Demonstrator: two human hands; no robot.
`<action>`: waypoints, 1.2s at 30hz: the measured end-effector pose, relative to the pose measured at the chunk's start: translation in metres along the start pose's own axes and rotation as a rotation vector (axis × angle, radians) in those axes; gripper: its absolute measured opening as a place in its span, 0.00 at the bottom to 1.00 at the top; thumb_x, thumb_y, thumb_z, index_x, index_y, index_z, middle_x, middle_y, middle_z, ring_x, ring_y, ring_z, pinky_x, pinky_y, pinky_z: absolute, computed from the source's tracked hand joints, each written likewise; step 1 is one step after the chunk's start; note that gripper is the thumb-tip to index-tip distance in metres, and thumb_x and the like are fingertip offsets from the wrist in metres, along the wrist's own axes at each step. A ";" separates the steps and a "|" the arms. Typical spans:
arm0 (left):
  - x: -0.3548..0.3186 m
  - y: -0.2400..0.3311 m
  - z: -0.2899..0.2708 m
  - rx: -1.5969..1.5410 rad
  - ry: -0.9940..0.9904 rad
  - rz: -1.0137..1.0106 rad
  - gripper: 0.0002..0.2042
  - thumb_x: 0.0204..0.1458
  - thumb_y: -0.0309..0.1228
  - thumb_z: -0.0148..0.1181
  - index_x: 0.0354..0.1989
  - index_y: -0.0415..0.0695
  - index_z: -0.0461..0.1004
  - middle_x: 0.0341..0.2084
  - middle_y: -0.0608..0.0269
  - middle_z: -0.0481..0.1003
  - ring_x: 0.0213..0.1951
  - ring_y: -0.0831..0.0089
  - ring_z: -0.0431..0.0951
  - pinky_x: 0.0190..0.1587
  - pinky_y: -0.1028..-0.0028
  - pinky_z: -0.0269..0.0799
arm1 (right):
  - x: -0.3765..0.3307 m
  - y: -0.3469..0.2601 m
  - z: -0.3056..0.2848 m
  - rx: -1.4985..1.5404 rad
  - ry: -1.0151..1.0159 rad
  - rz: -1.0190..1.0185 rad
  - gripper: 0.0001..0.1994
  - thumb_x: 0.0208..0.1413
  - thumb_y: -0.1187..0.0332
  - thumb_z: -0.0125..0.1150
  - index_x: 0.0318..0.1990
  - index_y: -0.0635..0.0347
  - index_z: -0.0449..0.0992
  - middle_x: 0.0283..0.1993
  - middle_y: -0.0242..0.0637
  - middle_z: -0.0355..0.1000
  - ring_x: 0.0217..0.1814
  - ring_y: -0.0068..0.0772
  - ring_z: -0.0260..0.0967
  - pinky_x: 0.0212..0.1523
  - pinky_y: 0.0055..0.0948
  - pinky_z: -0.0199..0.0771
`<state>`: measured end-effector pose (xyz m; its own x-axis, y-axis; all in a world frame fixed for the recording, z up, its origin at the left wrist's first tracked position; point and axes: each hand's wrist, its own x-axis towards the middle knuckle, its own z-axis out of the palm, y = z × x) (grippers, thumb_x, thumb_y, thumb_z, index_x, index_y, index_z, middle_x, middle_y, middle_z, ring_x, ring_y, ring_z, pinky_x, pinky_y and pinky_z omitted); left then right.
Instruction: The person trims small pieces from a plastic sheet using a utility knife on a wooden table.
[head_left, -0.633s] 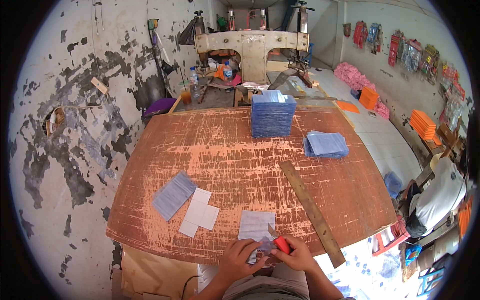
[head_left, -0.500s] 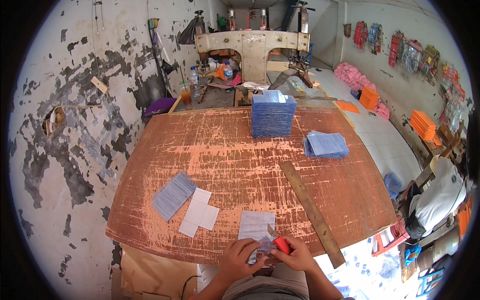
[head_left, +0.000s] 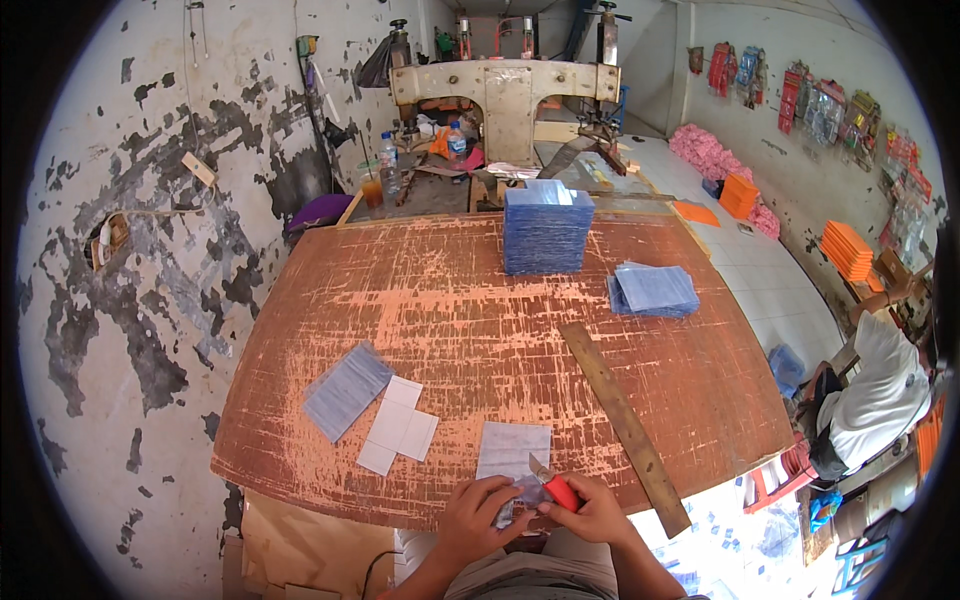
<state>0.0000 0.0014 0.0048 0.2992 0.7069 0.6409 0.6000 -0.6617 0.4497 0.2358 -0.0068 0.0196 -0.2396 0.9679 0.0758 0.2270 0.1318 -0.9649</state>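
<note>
At the table's near edge, my right hand (head_left: 598,512) is closed around a cutter knife with a red handle (head_left: 562,492), its blade pointing up and to the left. My left hand (head_left: 474,516) pinches a small bluish, see-through plastic piece (head_left: 529,490); my right fingertips meet it from the other side. Part of that piece is hidden behind my fingers. Just beyond my hands a pale plastic sheet (head_left: 514,446) lies flat. Left of it are a white, step-shaped ruled template (head_left: 402,425) and another bluish sheet (head_left: 348,391).
A long brown ruler (head_left: 630,430) lies slanted on the worn red-brown table (head_left: 470,340). Farther back stand a tall stack of blue plastic sheets (head_left: 545,235) and a lower pile (head_left: 655,289). Behind the table is a press machine (head_left: 508,110). At right sits a person in white (head_left: 870,390).
The knife's blade has tilted slightly left in my right hand. My left hand keeps its place. The person at right has shifted a little, with an arm now reaching out.
</note>
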 end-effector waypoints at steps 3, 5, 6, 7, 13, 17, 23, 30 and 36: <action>0.000 0.001 0.000 0.003 0.000 -0.001 0.20 0.52 0.40 0.80 0.49 0.46 0.85 0.49 0.61 0.83 0.47 0.63 0.85 0.50 0.62 0.78 | 0.000 0.001 0.001 0.009 0.000 -0.024 0.18 0.64 0.65 0.78 0.54 0.66 0.82 0.41 0.38 0.81 0.41 0.25 0.77 0.44 0.29 0.78; 0.000 0.001 -0.001 0.001 -0.007 -0.006 0.19 0.52 0.40 0.80 0.49 0.46 0.85 0.49 0.61 0.83 0.47 0.63 0.85 0.50 0.62 0.78 | 0.000 0.002 0.002 0.005 0.007 -0.026 0.18 0.63 0.65 0.78 0.54 0.66 0.82 0.41 0.38 0.81 0.41 0.25 0.77 0.44 0.29 0.78; 0.000 0.001 0.000 0.001 -0.006 -0.004 0.19 0.52 0.40 0.80 0.49 0.46 0.85 0.49 0.61 0.83 0.47 0.63 0.85 0.50 0.62 0.78 | 0.000 0.002 0.001 0.002 0.002 -0.020 0.18 0.63 0.65 0.78 0.54 0.66 0.82 0.42 0.39 0.82 0.42 0.26 0.77 0.44 0.30 0.78; 0.000 0.001 0.000 0.001 -0.004 -0.002 0.19 0.52 0.40 0.80 0.49 0.46 0.85 0.49 0.61 0.83 0.47 0.63 0.84 0.50 0.62 0.78 | 0.000 0.002 0.001 -0.001 -0.004 -0.013 0.18 0.63 0.65 0.78 0.54 0.66 0.82 0.42 0.39 0.82 0.42 0.26 0.77 0.44 0.30 0.78; 0.000 0.001 0.000 -0.008 0.004 -0.003 0.19 0.53 0.40 0.79 0.49 0.46 0.85 0.49 0.62 0.83 0.47 0.64 0.84 0.50 0.62 0.77 | 0.000 0.001 0.000 -0.037 0.004 -0.052 0.19 0.63 0.64 0.78 0.54 0.66 0.81 0.42 0.41 0.82 0.40 0.29 0.78 0.44 0.32 0.78; -0.001 -0.001 0.002 -0.011 0.010 -0.001 0.19 0.53 0.41 0.79 0.49 0.47 0.85 0.49 0.63 0.83 0.47 0.64 0.84 0.50 0.63 0.77 | 0.001 0.001 0.000 -0.034 -0.004 -0.035 0.19 0.63 0.64 0.78 0.54 0.66 0.81 0.41 0.41 0.81 0.40 0.30 0.77 0.44 0.32 0.78; -0.002 0.000 0.000 -0.026 -0.010 -0.022 0.21 0.49 0.37 0.82 0.51 0.49 0.83 0.49 0.62 0.83 0.49 0.61 0.85 0.53 0.60 0.78 | 0.000 0.002 0.001 0.016 0.000 -0.029 0.18 0.64 0.63 0.78 0.54 0.65 0.81 0.42 0.40 0.81 0.41 0.28 0.77 0.45 0.31 0.78; -0.005 -0.004 0.003 -0.001 -0.011 -0.004 0.19 0.51 0.39 0.81 0.50 0.49 0.85 0.49 0.63 0.83 0.46 0.65 0.85 0.51 0.62 0.77 | 0.000 -0.001 0.001 0.002 -0.002 -0.007 0.18 0.64 0.64 0.78 0.54 0.65 0.82 0.42 0.39 0.82 0.42 0.26 0.77 0.44 0.30 0.78; -0.002 -0.001 0.002 0.002 0.001 0.007 0.20 0.51 0.42 0.81 0.50 0.49 0.85 0.49 0.64 0.84 0.45 0.65 0.85 0.49 0.63 0.77 | 0.000 -0.002 0.001 0.000 -0.002 0.003 0.19 0.63 0.63 0.79 0.54 0.66 0.82 0.43 0.40 0.82 0.42 0.27 0.79 0.45 0.30 0.78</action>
<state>0.0003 0.0015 0.0017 0.3031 0.7019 0.6446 0.5990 -0.6664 0.4440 0.2345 -0.0071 0.0217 -0.2408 0.9679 0.0722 0.2279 0.1287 -0.9651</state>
